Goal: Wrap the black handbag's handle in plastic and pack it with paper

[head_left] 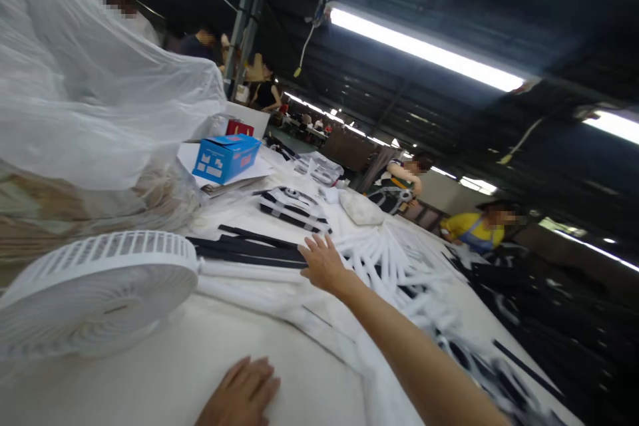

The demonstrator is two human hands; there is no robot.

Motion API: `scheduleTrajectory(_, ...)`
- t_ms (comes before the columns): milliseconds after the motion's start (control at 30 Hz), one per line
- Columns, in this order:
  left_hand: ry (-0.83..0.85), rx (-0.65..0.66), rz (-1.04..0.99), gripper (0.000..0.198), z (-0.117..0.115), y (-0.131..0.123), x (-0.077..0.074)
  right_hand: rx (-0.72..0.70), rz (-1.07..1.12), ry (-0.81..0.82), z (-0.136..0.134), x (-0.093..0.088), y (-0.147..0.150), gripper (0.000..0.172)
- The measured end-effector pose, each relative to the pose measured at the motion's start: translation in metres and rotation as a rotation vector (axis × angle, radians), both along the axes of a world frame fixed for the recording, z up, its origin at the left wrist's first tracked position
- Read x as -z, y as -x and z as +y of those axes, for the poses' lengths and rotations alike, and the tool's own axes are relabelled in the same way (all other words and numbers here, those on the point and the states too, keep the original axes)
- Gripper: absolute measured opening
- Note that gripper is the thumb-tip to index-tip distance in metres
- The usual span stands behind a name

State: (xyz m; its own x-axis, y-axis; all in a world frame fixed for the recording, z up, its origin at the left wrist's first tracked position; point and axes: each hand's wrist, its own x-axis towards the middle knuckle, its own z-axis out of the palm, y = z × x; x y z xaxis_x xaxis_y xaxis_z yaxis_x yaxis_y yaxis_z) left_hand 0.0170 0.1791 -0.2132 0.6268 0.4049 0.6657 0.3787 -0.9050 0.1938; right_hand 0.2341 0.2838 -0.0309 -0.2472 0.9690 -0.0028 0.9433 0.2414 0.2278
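Observation:
My left hand (240,391) lies on the white tabletop (239,329) at the bottom of the view, fingers out, holding nothing that shows. Farther in, my right hand (324,263) is stretched out with its fingers apart. Its fingertips are at the right end of the black fabric strips (254,251); whether they touch is hard to tell. White strips (249,271) run alongside the black ones. To the right of that hand spreads a loose heap of white strips (394,256). Beyond it lies a bundle of black and white pieces (294,208).
A white fan (104,293) stands close on the left, with plastic-covered stacks (100,100) behind it. A blue box (227,158) sits at the back left. Dark fabric (554,319) lies along the right. Co-workers are beyond the table, one in yellow (472,229).

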Motion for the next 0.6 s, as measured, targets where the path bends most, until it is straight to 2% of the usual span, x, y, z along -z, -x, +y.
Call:
scheduleTrajectory(100, 0.151, -0.098, 0.081, 0.038, -0.003, 0.001, -0.002, -0.014, 0.021, 0.107, -0.119, -0.017, -0.004, 0.054)
scheduleTrajectory(200, 0.256, -0.069, 0.175, 0.042, -0.002, -0.001, -0.009, 0.020, 0.168, 0.168, -0.255, -0.019, -0.006, 0.056)
scheduleTrajectory(300, 0.293, -0.049, 0.248, 0.046, 0.000, -0.004, -0.021, 0.141, 0.321, 0.099, -0.382, -0.001, -0.011, 0.058)
scheduleTrajectory(367, 0.301, -0.039, 0.314, 0.049, 0.001, -0.006, -0.028, 0.167, 0.322, 0.025, -0.450, 0.021, -0.018, 0.061)
scheduleTrajectory(467, 0.284, -0.041, 0.386, 0.052, -0.001, -0.005, -0.035, 0.214, 0.266, -0.126, -0.520, 0.066, -0.027, 0.065)
scheduleTrajectory(533, 0.262, -0.054, 0.420, 0.052, -0.004, -0.004, -0.035, 0.207, 0.239, -0.218, -0.547, 0.101, -0.027, 0.071)
scheduleTrajectory(600, 0.254, -0.084, 0.421, 0.051, -0.011, -0.006, -0.035, 0.195, 0.221, -0.304, -0.561, 0.135, -0.023, 0.072)
